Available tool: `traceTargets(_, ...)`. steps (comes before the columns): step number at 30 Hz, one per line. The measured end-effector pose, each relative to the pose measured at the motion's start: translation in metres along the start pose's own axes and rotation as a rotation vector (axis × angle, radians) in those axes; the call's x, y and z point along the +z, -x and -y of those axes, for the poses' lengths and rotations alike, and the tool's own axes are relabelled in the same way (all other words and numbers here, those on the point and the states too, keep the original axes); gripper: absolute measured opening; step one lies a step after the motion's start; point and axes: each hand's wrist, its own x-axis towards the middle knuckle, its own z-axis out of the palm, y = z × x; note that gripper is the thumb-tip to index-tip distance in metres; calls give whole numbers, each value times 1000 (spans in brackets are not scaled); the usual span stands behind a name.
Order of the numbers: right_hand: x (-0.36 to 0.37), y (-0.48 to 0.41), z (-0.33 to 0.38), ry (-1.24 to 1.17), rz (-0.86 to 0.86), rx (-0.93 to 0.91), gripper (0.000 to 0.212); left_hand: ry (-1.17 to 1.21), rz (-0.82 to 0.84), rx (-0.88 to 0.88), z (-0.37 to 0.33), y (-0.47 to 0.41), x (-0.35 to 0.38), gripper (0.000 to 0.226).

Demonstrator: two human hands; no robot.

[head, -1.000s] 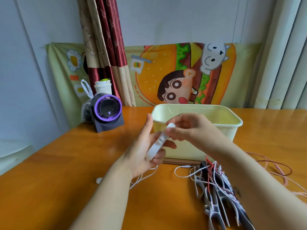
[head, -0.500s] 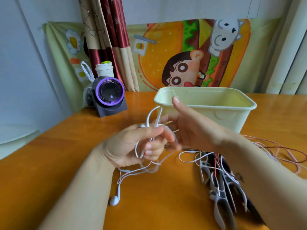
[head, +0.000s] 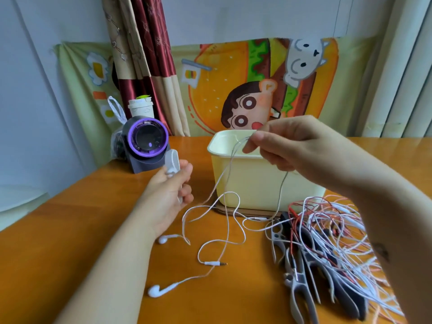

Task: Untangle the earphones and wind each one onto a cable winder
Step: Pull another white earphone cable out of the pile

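My left hand (head: 170, 192) grips a white cable winder (head: 172, 163) upright above the table's left middle. My right hand (head: 289, 146) pinches the white earphone cable (head: 230, 174) up in front of the cream tub. From the pinch the cable drops in loose loops onto the table. Its two earbuds (head: 161, 289) lie near my left forearm, and its jack plug (head: 216, 263) rests between the loops. A tangle of white and red earphones (head: 336, 235) lies at the right on several grey and black winders (head: 301, 286).
A cream plastic tub (head: 252, 183) stands at the table's middle back. A purple-ringed device (head: 147, 146), a lidded cup (head: 140, 108) and a plastic bag sit at the back left. The wooden table (head: 70, 218) edge runs along the left; curtains and a cartoon cloth hang behind.
My hands have separated: the left moved left holding the winder, the right rose toward the tub lifting the cable. The white earphone now hangs loose, with earbuds and plug spread on the table.
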Motion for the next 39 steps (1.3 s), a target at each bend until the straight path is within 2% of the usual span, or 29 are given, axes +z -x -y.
traceTargets(4, 10, 1, 7, 215, 52, -35, 26, 18, 64, -51, -3, 6, 4, 18)
traceTargets(8, 15, 2, 6, 305, 58, -47, 39, -95, 216, -74, -1, 11, 7, 24)
traceTargets(12, 15, 2, 4, 312, 41, 4, 29, -239, 270, 11, 0, 13, 7, 12)
traceTargets(17, 18, 1, 3, 310, 4, -21, 25, -458, 347, 82, 1, 17, 12, 36)
traceTargets(23, 20, 1, 3, 300, 105, 17, 28, -555, 310, 228, -4, 19, 14, 39)
traceTargets(25, 21, 0, 2, 306, 116, 16, 30, -565, 343, 233, -4, 21, 14, 33)
traceTargets(28, 20, -2, -1, 314, 65, 15, 37, -394, 477, 138, -3, 25, 20, 34)
traceTargets(32, 17, -3, -4, 298, 5, 25, 33, -313, 560, 51, -1, 26, 21, 38)
traceTargets(36, 20, -5, -7, 289, -34, 20, 32, -397, 606, 67, -1, 28, 20, 42)
traceTargets(39, 19, -6, -9, 241, -120, 22, 31, -512, 630, 79, -1, 31, 25, 35)
